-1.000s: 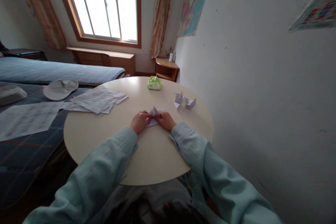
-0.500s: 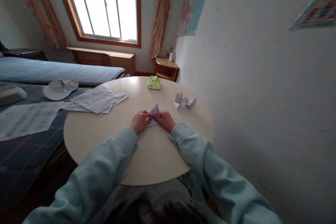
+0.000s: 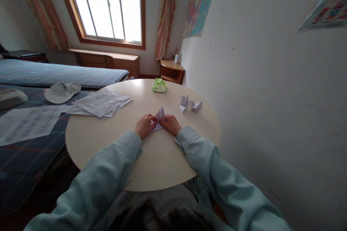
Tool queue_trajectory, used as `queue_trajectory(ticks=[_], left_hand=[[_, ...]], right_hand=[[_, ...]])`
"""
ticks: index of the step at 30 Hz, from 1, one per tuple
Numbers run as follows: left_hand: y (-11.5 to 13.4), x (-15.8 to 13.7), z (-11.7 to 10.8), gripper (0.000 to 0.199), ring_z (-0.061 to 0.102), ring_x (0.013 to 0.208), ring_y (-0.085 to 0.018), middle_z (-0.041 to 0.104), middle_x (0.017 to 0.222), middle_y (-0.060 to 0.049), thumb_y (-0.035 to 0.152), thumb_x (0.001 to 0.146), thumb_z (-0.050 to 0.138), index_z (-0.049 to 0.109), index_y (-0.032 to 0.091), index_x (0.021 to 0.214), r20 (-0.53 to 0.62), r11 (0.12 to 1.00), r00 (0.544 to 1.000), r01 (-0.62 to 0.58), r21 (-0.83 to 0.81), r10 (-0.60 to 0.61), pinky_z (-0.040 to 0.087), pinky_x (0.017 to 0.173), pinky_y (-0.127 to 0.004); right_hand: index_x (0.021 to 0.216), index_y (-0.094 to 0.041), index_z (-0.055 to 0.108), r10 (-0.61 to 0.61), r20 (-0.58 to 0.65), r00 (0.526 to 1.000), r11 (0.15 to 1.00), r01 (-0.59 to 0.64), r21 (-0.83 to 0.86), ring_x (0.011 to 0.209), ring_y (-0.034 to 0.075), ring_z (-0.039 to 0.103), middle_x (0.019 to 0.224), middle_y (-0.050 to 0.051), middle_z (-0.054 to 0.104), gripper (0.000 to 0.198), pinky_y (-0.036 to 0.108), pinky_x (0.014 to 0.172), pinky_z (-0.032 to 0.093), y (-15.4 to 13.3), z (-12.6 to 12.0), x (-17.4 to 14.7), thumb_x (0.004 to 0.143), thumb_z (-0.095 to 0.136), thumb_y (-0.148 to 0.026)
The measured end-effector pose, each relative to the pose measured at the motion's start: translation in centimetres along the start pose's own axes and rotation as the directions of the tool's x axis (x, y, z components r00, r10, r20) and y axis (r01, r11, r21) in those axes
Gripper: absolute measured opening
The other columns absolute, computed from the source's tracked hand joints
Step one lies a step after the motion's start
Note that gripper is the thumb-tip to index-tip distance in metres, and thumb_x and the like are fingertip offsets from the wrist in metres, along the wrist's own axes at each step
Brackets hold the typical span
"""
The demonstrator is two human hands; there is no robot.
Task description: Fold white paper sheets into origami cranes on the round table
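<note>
A partly folded sheet of white paper (image 3: 161,114) lies on the round cream table (image 3: 159,166), with a pointed flap standing up toward the far side. My left hand (image 3: 145,125) is closed on its left edge, thumb and fingers pinching the paper. From the other side my right hand (image 3: 171,124) grips the right part, its fingertips close to the left ones. Both hands hide portions of the folds. Beyond the right hand stand two folded paper birds, one with raised wings (image 3: 184,103) and a lower one (image 3: 196,106) beside it.
A green tissue pack (image 3: 159,85) sits near the table's far edge. Loose paper sheets (image 3: 101,103) overlap the left edge and reach the bed (image 3: 35,158), where a white cap (image 3: 62,92) lies. A white wall (image 3: 265,115) runs along the right.
My left thumb and fingertips have shifted slightly at the middle of the folded paper. Both hands keep their hold, and the other things stay where they were.
</note>
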State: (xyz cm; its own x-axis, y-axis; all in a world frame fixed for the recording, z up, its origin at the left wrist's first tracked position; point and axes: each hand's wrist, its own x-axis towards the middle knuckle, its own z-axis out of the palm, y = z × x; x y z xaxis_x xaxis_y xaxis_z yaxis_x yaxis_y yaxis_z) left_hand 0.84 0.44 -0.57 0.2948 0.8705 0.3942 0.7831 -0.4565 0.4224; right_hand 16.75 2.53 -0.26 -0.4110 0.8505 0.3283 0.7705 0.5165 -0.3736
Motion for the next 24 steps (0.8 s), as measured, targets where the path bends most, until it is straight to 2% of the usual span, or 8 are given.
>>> queue_trajectory(ticks=[9,14,19,24], left_hand=[[0.18,0.00,-0.14,0.019,0.053,0.077,-0.014,0.058,0.083,-0.002,0.022,0.071,0.047,0.063,0.022,0.080,0.008,1.000,1.000,0.000,-0.007,0.000,0.042,0.073,-0.025],[0.20,-0.01,-0.12,0.019,0.052,0.079,-0.014,0.058,0.084,-0.002,0.023,0.072,0.046,0.063,0.022,0.082,0.014,1.000,1.000,0.009,0.008,-0.009,0.042,0.073,-0.025],[0.52,-0.21,-0.49,0.020,0.052,0.084,-0.015,0.057,0.089,-0.001,0.019,0.073,0.046,0.061,0.024,0.085,0.022,0.995,0.999,0.023,0.093,-0.025,0.042,0.072,-0.025],[0.97,-0.29,-0.93,0.022,0.054,0.086,-0.015,0.057,0.092,-0.001,0.016,0.072,0.048,0.058,0.024,0.089,0.016,0.977,0.995,0.096,0.189,-0.101,0.042,0.070,-0.023]], right_hand=[[0.080,-0.013,0.059,0.014,0.008,1.000,1.000,-0.014,-0.024,0.067,0.013,0.055,0.077,0.006,0.064,0.018,0.020,0.059,0.036,-0.24,-0.18,-0.13,0.076,0.046,-0.026],[0.085,-0.014,0.058,0.065,0.041,0.997,0.997,-0.063,-0.053,0.071,0.013,0.056,0.082,0.007,0.065,0.020,0.020,0.061,0.037,-0.41,-0.36,-0.17,0.077,0.045,-0.027],[0.087,-0.015,0.058,0.081,0.055,0.995,0.996,-0.079,-0.034,0.073,0.013,0.056,0.084,0.006,0.065,0.021,0.019,0.062,0.035,-0.59,-0.58,-0.24,0.077,0.046,-0.028],[0.088,-0.015,0.059,0.102,0.054,0.993,0.994,-0.100,-0.040,0.072,0.013,0.056,0.083,0.006,0.065,0.021,0.019,0.060,0.033,-0.80,-0.69,-0.25,0.075,0.047,-0.028]])
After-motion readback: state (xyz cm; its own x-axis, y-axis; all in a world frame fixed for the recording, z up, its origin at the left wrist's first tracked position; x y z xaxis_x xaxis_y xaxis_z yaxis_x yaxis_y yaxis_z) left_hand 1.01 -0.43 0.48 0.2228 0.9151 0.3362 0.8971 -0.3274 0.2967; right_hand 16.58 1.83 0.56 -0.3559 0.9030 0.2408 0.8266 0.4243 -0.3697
